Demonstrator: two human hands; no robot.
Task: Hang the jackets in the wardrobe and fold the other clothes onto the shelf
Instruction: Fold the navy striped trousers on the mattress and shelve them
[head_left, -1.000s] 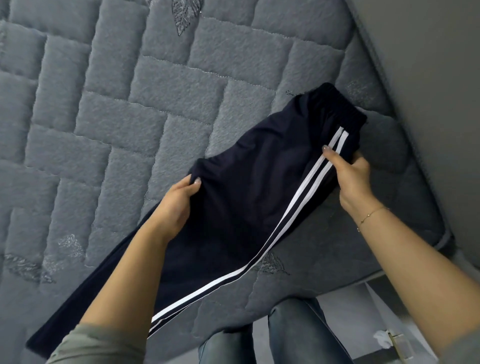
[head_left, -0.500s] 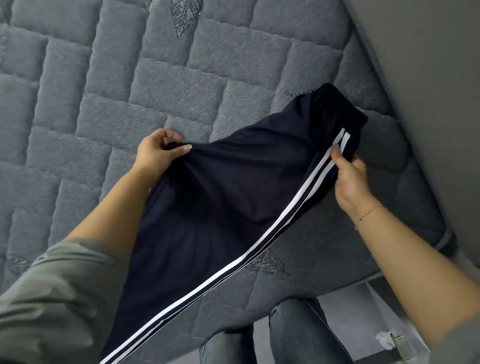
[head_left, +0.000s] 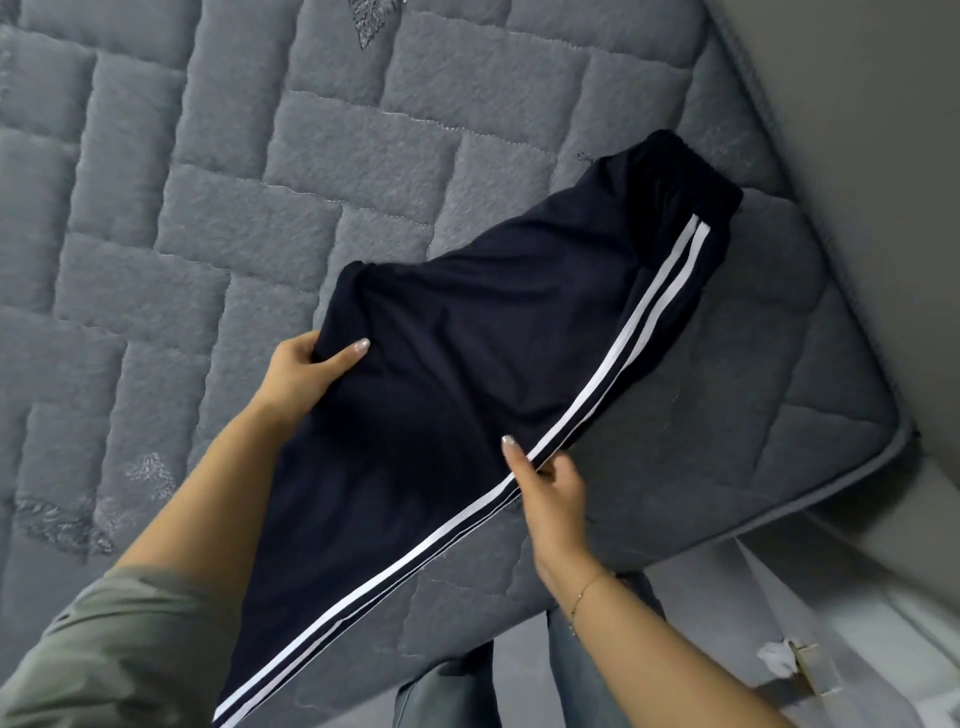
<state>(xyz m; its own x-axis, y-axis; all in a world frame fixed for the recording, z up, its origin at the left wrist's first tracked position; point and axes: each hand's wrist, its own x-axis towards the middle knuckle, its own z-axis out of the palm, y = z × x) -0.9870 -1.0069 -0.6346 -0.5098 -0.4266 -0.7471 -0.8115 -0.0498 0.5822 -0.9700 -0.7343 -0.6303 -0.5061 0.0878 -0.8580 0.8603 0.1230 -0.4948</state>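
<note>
Folding step: navy track trousers (head_left: 467, 374) spread over the grey mattress (head_left: 208, 234), waistband toward the far corner.
Left hand (head_left: 301, 374): pinching the inner seam edge.
Right hand (head_left: 550, 488): fingers clamped on the white side stripe (head_left: 623, 343).
Advice: probably pull both edges taut and line up the legs before doubling over.

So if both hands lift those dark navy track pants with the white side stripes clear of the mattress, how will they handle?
The dark navy track pants with white side stripes are probably floppy: the fabric bunches where the left hand grips it. Likely light, since the right hand holds the striped edge in a pinch. The unheld leg would probably dangle off the grey quilted mattress.
</note>
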